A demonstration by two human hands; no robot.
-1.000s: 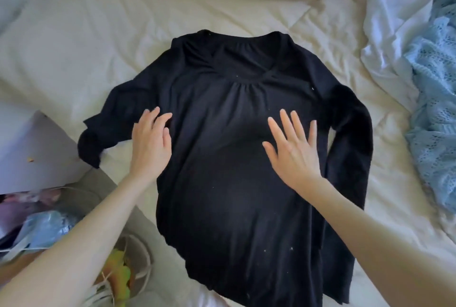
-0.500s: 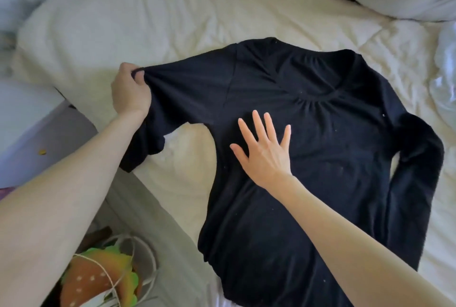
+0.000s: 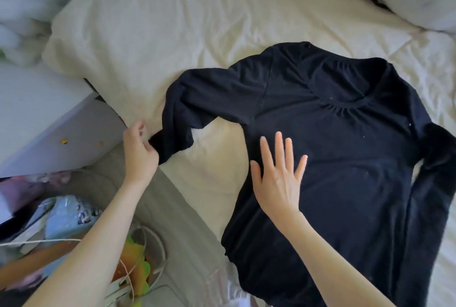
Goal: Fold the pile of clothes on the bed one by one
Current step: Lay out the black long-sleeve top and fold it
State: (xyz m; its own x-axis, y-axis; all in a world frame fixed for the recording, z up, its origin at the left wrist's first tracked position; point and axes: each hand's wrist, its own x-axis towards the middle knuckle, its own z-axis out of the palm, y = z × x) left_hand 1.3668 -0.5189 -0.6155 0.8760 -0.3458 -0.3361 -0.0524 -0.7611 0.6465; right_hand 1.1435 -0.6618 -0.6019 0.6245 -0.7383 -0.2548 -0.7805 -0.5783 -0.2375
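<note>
One sleeve cuff [image 3: 158,145] between left fingers [image 3: 148,146].

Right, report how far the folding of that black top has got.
Done: the black top lies spread face up on the bed. In hand: the left hand pinches the sleeve cuff while the right hand presses flat on the body. Left: no fold is made yet.

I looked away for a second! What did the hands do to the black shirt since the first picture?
The left hand left the black shirt, took hold of its sleeve, lifted it outward, then slid down to the cuff, which it now pinches near the bed's edge. The right hand moved toward the shirt's left side. It stayed flat with fingers spread, and the shirt stayed face up on the bed.
</note>
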